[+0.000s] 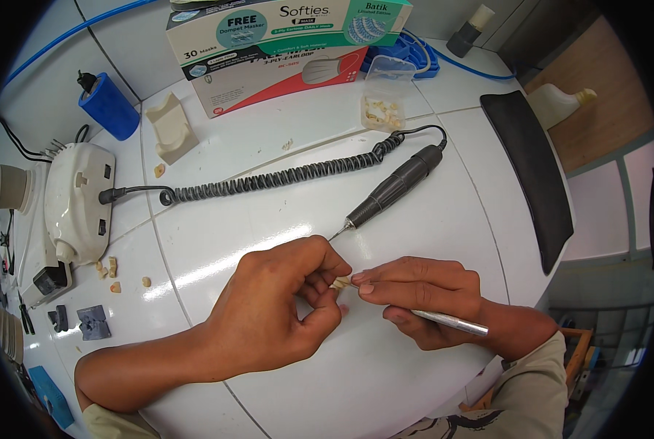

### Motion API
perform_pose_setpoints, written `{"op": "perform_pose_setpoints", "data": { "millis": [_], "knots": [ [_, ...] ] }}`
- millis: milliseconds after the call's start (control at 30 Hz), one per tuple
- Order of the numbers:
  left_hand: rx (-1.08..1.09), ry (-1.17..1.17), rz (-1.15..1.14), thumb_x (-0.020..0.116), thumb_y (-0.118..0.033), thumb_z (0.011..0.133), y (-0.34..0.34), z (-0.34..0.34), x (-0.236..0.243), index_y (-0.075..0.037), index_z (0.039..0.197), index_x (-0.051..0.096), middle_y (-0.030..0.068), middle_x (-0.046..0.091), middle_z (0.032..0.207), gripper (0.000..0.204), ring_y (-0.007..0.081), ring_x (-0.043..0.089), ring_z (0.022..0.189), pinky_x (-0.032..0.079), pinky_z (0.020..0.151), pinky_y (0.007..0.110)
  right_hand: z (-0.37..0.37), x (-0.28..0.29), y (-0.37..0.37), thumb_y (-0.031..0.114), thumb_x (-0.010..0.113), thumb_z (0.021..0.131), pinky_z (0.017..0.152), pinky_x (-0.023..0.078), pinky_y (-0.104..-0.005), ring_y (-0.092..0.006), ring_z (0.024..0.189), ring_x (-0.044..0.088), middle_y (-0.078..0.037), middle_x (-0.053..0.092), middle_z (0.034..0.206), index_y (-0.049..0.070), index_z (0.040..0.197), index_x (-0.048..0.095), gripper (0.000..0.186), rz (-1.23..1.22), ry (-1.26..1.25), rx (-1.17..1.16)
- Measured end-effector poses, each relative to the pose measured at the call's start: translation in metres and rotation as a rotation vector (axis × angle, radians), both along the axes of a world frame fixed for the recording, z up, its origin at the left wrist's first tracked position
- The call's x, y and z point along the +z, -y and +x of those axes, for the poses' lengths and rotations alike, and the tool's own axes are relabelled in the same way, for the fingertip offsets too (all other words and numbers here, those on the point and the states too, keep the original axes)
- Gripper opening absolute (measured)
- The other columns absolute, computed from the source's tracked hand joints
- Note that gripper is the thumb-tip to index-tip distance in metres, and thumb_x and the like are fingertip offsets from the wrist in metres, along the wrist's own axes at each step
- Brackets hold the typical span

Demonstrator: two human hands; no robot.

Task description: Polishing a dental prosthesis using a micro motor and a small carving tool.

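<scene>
Between the fingertips of my left hand (272, 307) is a small cream tooth-shaped piece (339, 282), partly covered by the fingers. My right hand (433, 293) is closed around a slim metal-handled tool (455, 322), held like a pen. The tool's thin front end points at the piece, at or very near it; the fingers hide whether they touch. Just beyond my hands a black rotary handpiece (396, 186) lies on the white tiled table (429, 234), its bur end close to my left hand.
A coiled cord (283, 175) joins the handpiece to a white control box (78, 205) at left. Small tooth-coloured pieces (112, 267) and grey blocks (92, 323) lie nearby. Mask boxes (275, 80), an open clear case (383, 110) and a blue cylinder (111, 110) stand behind.
</scene>
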State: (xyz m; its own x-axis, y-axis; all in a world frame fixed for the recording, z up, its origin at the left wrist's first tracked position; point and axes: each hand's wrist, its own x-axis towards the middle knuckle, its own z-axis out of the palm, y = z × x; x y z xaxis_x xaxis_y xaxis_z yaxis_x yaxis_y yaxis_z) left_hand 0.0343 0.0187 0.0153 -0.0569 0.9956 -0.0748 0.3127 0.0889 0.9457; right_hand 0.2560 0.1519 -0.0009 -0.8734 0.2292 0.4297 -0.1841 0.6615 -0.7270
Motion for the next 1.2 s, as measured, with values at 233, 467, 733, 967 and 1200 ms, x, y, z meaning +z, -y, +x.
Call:
{"op": "perform_pose_setpoints", "data": {
  "millis": [233,467,733,967,1200],
  "knots": [
    [-0.016,-0.011,-0.011,0.070,0.002,0.086,-0.0011,-0.0003,0.0009,0.004,0.108,0.073,0.0104,0.075,0.090,0.022,0.0153,0.075,0.078,0.061,0.070,0.028,-0.0003,-0.0018,0.0012,-0.003,0.083,0.090,0.084,0.069,-0.0364,-0.0288,0.099,0.081,-0.019,0.080,0.114,-0.003,0.124,0.079,0.034,0.015,-0.015,-0.009],
    [-0.032,-0.078,0.046,0.070,0.004,0.084,-0.0005,-0.0002,-0.0032,0.002,0.106,0.077,0.0110,0.074,0.092,0.024,0.0183,0.075,0.076,0.062,0.069,0.029,0.0009,0.0014,0.0017,-0.003,0.083,0.090,0.084,0.069,-0.0364,-0.0296,0.100,0.082,-0.020,0.080,0.115,-0.003,0.124,0.078,0.035,0.006,0.017,0.001],
    [-0.017,-0.073,0.045,0.070,0.004,0.084,-0.0002,0.0000,-0.0029,0.002,0.106,0.077,0.0104,0.073,0.088,0.023,0.0157,0.074,0.076,0.061,0.069,0.028,0.0024,0.0018,0.0011,-0.006,0.080,0.091,0.089,0.070,-0.0373,-0.0309,0.104,0.082,-0.020,0.080,0.117,-0.003,0.123,0.078,0.033,-0.013,0.012,0.018],
    [-0.019,-0.069,0.034,0.071,0.003,0.085,-0.0002,-0.0006,-0.0008,0.002,0.107,0.077,0.0093,0.073,0.088,0.023,0.0151,0.074,0.075,0.061,0.068,0.028,0.0038,0.0040,0.0025,-0.006,0.080,0.091,0.091,0.070,-0.0379,-0.0318,0.108,0.081,-0.021,0.079,0.117,-0.005,0.120,0.078,0.029,-0.041,0.026,0.016],
    [0.004,-0.044,0.031,0.071,0.002,0.086,0.0000,0.0010,-0.0026,0.003,0.108,0.077,0.0093,0.073,0.087,0.022,0.0142,0.074,0.075,0.060,0.068,0.027,0.0011,0.0035,0.0013,-0.004,0.082,0.091,0.092,0.069,-0.0379,-0.0317,0.107,0.081,-0.021,0.079,0.119,-0.004,0.124,0.078,0.034,-0.018,0.023,0.022]
  ]
}}
